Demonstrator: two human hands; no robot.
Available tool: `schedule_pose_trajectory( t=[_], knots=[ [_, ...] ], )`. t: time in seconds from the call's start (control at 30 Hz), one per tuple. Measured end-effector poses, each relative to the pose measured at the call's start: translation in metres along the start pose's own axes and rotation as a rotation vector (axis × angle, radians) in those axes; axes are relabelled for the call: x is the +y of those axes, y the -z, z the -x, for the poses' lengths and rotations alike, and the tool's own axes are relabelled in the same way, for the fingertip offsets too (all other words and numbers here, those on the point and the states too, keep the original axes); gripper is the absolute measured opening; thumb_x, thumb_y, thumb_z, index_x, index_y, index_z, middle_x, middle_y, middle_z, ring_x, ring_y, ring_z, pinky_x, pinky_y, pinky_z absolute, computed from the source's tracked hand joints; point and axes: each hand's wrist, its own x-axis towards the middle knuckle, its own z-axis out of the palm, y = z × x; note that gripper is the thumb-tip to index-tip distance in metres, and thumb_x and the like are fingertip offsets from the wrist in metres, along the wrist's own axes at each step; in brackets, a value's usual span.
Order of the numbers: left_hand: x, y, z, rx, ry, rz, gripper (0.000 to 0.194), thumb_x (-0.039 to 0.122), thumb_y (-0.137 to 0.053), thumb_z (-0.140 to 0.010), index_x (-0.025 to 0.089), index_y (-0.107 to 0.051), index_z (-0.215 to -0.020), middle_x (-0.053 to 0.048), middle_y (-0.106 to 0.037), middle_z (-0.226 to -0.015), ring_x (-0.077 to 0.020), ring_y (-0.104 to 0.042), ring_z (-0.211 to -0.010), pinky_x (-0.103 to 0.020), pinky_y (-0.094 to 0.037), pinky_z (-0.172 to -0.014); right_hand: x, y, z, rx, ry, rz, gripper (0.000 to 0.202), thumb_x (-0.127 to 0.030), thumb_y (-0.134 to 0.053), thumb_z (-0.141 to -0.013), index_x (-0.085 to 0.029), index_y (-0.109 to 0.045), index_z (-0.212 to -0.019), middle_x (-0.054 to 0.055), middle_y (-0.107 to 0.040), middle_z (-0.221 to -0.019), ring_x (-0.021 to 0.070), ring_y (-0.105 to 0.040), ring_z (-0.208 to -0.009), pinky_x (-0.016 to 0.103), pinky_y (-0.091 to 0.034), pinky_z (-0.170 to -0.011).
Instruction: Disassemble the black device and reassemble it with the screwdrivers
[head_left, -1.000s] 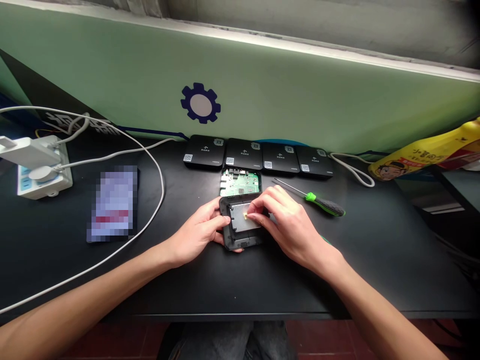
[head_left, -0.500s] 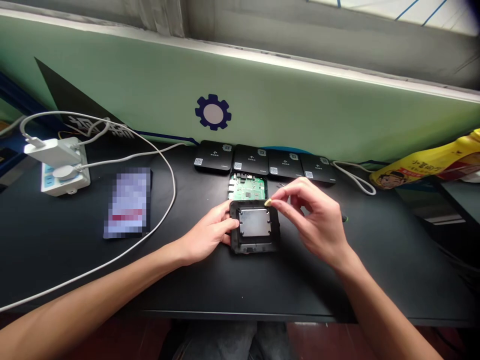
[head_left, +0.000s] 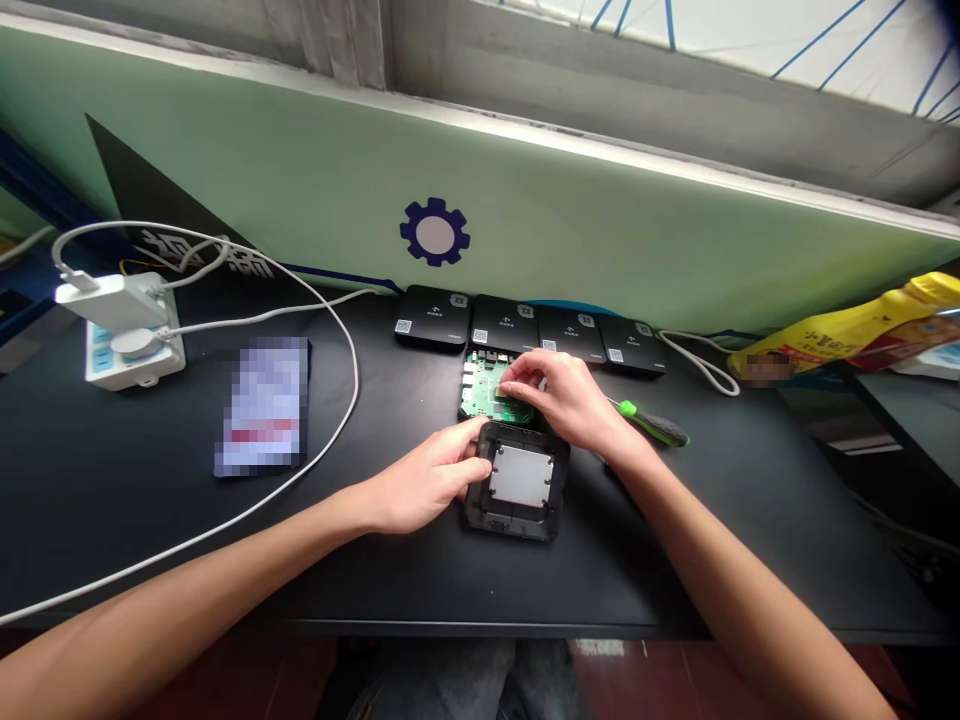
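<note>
Illumination is diffuse and moderately bright, with faint sheen on the tabletop beyond the left hand, soft shadow below the right hand, and wide-angle stretching outward from both

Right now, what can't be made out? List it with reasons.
All in the head view:
- Anything in right hand: fingers cover it.
- Tip of screwdriver: behind that hand.
- Detail on pixelated slab: blurred.
- Fine print on rightmost black box: too small.
- Back of black cover: turned away.
</note>
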Motion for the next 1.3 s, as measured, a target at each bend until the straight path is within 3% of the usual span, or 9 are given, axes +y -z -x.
schedule_pose_trajectory(
  t=[0.27, 0.47, 0.73, 0.97, 1.3],
  knots=[
    [0.004, 0.002, 0.001, -0.049, 0.067, -0.151, 0.022, 0.030, -0.059, -0.104, 0.019, -0.065, -0.122, -0.008, -0.071, -0.119, -0.0237, -0.062, -0.096, -0.037, -0.051, -0.081, 0.003, 0.002, -0.001, -0.027, -0.035, -0.035, 0.012, -0.031, -0.078, -0.103, -0.022, -0.084, -0.098, 0.003, -0.084, -0.097, 0.0203, -0.072, -0.087, 0.033, -0.051, -0.078],
    [0.008, 0.000, 0.000, -0.049, 0.085, -0.117, 0.021, 0.031, -0.060, -0.103, 0.020, -0.062, -0.121, -0.007, -0.069, -0.116, -0.0257, -0.064, -0.103, -0.034, -0.052, -0.080, 0.006, 0.002, -0.001, -0.041, -0.043, -0.067, 0.011, -0.031, -0.078, -0.103, -0.023, -0.084, -0.097, 0.001, -0.083, -0.096, 0.0192, -0.072, -0.085, 0.033, -0.052, -0.076],
    [0.009, -0.001, 0.000, -0.040, 0.099, -0.122, 0.033, 0.032, -0.061, -0.102, 0.021, -0.065, -0.134, -0.006, -0.068, -0.113, -0.0273, -0.065, -0.107, -0.034, -0.052, -0.081, 0.006, 0.000, -0.002, -0.039, -0.040, -0.048, 0.011, -0.029, -0.078, -0.103, -0.022, -0.083, -0.096, 0.002, -0.082, -0.095, 0.0188, -0.071, -0.084, 0.033, -0.051, -0.076],
    [0.008, -0.002, 0.000, -0.042, 0.107, -0.079, 0.032, 0.031, -0.062, -0.102, 0.021, -0.066, -0.132, -0.007, -0.070, -0.116, -0.0266, -0.065, -0.106, -0.033, -0.053, -0.080, 0.003, -0.003, -0.003, -0.018, -0.027, 0.005, 0.011, -0.026, -0.077, -0.103, -0.022, -0.083, -0.095, 0.003, -0.080, -0.094, 0.0202, -0.068, -0.086, 0.036, -0.048, -0.080],
    [0.010, -0.003, -0.001, -0.031, 0.134, -0.051, 0.029, 0.032, -0.064, -0.101, 0.021, -0.066, -0.128, -0.006, -0.070, -0.113, -0.0264, -0.066, -0.106, -0.034, -0.055, -0.082, 0.001, -0.005, 0.001, -0.006, -0.038, -0.021, 0.005, -0.025, -0.077, -0.102, -0.023, -0.080, -0.099, 0.001, -0.075, -0.090, 0.0174, -0.063, -0.080, 0.032, -0.047, -0.075]
  ],
)
